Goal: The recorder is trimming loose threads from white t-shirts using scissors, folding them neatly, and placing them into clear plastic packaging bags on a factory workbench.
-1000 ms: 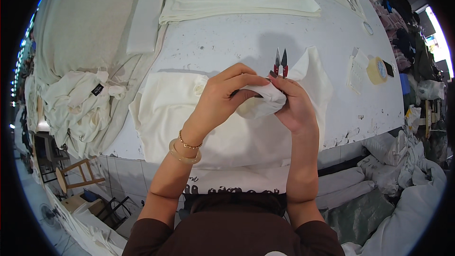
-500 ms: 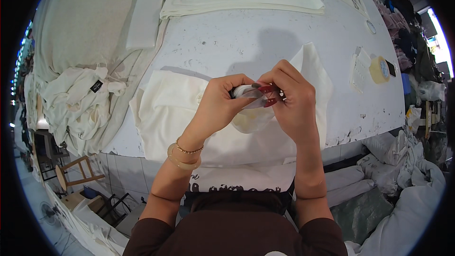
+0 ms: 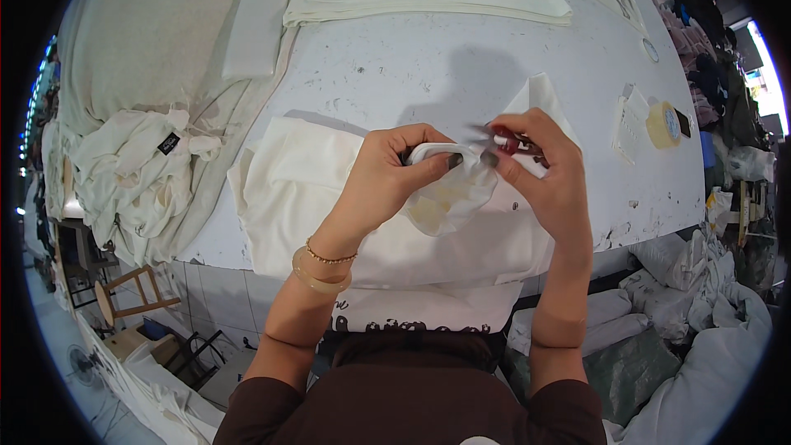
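The blades of the red-handled snips [image 3: 506,140] are smeared by blur, so whether they meet the cloth cannot be told. Part of the handles is hidden in the right hand [image 3: 550,166], and most of the left hand's [image 3: 387,171] fingers are out of sight behind the fabric. Dark lettering on a white cloth [image 3: 424,313] at the near edge of the table [image 3: 371,86] is partly cut off by the person's dark top [image 3: 412,395]; whether that cloth belongs to the same piece is unclear.

The white garment [image 3: 305,206] lies spread over the near part of the table, smooth in places and softly creased on the left, with one pointed end reaching up beyond the right hand. A gathered portion is lifted between the hands, its edge doubled over, the lower part thin and wrinkled (pale yellowish patches show there).

The left hand is closed in a pinch, thumb on top, gripping the raised edge. The right hand curls around the snips, blades aimed left toward that edge; its thumb reaches down beside the fabric, though whether it also pinches it is hard to tell. Both forearms come up from below, wrists angled inward.
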Demonstrator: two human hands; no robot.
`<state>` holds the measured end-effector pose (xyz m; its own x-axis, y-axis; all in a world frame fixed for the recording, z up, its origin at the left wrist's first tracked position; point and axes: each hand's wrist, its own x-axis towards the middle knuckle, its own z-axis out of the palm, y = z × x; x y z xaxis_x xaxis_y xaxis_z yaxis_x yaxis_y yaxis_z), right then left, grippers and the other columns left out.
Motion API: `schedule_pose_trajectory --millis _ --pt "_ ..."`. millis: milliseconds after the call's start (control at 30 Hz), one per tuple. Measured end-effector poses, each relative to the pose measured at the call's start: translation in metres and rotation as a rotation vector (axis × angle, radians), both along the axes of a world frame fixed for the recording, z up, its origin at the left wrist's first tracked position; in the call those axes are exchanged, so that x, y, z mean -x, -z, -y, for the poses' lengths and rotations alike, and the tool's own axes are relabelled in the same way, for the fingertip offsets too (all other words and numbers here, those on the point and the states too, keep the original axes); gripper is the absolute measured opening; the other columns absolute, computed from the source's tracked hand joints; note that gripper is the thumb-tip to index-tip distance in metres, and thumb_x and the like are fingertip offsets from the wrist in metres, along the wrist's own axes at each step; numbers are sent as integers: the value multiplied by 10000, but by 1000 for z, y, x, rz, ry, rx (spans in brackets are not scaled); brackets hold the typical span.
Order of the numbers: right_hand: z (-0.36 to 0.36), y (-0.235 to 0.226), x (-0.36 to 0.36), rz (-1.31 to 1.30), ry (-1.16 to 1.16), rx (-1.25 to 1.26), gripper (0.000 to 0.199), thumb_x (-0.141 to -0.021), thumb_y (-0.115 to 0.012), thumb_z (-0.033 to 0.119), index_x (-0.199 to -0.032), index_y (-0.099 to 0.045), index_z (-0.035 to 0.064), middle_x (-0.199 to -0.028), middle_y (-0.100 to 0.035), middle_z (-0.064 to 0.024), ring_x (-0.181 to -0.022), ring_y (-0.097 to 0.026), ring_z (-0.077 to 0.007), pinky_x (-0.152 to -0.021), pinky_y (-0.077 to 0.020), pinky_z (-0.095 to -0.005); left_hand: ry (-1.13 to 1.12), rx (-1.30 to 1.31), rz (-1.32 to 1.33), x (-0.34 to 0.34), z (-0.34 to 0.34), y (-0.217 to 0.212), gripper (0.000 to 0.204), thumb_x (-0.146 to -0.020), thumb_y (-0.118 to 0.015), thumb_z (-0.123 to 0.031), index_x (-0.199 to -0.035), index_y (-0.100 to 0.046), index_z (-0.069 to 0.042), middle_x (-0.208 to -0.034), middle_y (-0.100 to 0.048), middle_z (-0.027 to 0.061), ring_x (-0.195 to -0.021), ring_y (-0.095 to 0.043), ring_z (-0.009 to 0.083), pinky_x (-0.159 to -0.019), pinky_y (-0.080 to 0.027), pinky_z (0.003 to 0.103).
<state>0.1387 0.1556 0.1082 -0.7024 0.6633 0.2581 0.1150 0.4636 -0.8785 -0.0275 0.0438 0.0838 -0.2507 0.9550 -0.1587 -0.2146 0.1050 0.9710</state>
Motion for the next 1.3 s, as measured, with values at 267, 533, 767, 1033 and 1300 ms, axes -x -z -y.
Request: schedule_pose_trajectory --millis 267,533,767,1033,1300 --pt "2 -12 -5 157 65 -245 267 -702 -739 58 -966 -703 38 -710 -618 -36 -691 -456 -173 -628 -397 -293 12 9 -44 2 2 1 66 -835 -613 -35 -870 -644 11 -744 -593 -34 -693 -485 24 -626 -391 183" --pt "-1 -12 1 97 14 -353 286 -678 -741 77 -961 -707 48 -737 -629 -24 -674 -437 -173 -602 -401 -292 15 -38 -14 1 2 6 115 -844 -638 -114 -878 -670 -9 -656 -536 -69 -584 -394 -2 -500 -293 182" --pt "-3 -14 2 108 -18 -434 305 -657 -748 121 -949 -704 47 -719 -600 -19 -674 -436 -178 -600 -404 -296 58 18 -22 5 3 4 115 -843 -651 -121 -877 -671 -13 -635 -510 -82 -563 -365 -8 -484 -270 182" --pt "-4 -11 1 120 -31 -354 282 -670 -740 103 -940 -699 34 -707 -591 -29 -681 -456 -178 -599 -410 -303 43 14 -47 2 3 2 105 -842 -649 -119 -846 -655 -14 -620 -498 -80 -558 -363 -2 -484 -270 186" --pt "-5 -10 -3 111 -42 -314 273 -677 -744 101 -939 -700 35 -714 -606 -23 -677 -457 -175 -597 -413 -302 57 16 -49 2 3 3 103 -842 -649 -114 -857 -655 -12 -636 -507 -72 -575 -372 6 -496 -286 190"
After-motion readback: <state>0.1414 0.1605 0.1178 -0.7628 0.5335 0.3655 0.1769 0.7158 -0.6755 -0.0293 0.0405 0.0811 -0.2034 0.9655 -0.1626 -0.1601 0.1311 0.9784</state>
